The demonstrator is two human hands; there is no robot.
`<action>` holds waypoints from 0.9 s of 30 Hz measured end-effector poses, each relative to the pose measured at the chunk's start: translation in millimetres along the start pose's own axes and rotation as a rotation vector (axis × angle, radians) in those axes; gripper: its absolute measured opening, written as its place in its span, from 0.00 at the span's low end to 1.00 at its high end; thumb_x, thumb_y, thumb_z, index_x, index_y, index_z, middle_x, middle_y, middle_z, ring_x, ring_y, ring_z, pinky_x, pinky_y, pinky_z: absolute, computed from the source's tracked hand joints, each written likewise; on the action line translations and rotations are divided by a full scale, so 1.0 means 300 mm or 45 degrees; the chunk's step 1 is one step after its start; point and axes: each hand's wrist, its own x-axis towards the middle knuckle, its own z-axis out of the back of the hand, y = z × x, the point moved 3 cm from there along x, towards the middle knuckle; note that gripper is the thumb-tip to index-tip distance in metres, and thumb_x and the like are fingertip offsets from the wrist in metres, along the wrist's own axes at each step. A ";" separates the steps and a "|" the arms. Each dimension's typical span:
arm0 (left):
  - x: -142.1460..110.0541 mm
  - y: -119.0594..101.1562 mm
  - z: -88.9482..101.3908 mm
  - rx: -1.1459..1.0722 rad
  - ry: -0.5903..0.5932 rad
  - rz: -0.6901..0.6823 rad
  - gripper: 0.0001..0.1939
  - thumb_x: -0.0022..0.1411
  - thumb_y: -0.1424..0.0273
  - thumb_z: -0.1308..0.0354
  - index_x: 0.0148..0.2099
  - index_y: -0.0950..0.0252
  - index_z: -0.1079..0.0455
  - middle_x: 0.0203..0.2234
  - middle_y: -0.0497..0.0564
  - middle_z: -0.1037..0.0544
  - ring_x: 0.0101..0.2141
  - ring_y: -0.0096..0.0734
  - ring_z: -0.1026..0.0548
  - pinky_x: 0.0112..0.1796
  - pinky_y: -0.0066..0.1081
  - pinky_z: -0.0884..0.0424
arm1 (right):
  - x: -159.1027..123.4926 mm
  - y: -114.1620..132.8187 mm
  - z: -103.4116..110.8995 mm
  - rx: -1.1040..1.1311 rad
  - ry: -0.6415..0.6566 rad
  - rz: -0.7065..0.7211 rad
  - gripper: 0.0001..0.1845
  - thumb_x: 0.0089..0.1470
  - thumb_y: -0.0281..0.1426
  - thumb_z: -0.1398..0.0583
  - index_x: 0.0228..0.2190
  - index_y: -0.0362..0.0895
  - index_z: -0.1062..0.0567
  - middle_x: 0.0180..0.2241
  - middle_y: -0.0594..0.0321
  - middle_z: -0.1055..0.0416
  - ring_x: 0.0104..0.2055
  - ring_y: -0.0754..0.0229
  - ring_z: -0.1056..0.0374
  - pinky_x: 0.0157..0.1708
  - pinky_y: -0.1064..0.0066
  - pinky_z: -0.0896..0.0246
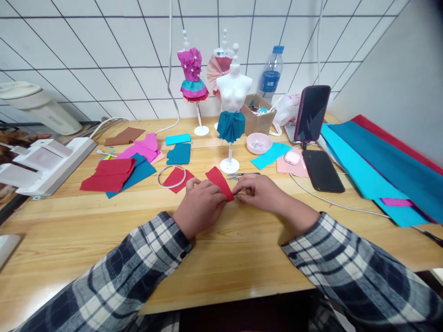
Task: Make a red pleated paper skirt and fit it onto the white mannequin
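A folded strip of red crepe paper point(218, 180) lies slanted on the table between my hands. My left hand point(202, 205) is closed on its lower left part, fingers curled over it. My right hand point(258, 191) pinches the strip's lower right corner between thumb and forefinger. Just beyond lie small thread snips point(238, 175), partly behind my right hand. A white mini mannequin point(234, 90) with a teal paper skirt point(231, 126) stands right behind the strip. Left of my left hand, a roll of tape point(160, 177) rests over another red paper piece point(178, 180).
Two dressed mannequins point(191, 69) stand at the back by the tiled wall. Folded coloured papers point(109, 175) lie at left, near a white power strip point(51, 161). A pink bead bowl point(259, 144), a cardboard box point(258, 120), phones point(323, 170) and long paper sheets point(380, 161) are at right.
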 end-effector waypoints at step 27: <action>0.010 0.087 0.010 -1.056 0.007 0.149 0.28 0.67 0.49 0.55 0.40 0.64 0.21 0.38 0.55 0.19 0.42 0.41 0.24 0.48 0.39 0.33 | -0.039 0.062 -0.001 0.886 0.520 -0.692 0.08 0.45 0.33 0.38 0.29 0.41 0.26 0.18 0.73 0.40 0.18 0.72 0.52 0.16 0.77 0.61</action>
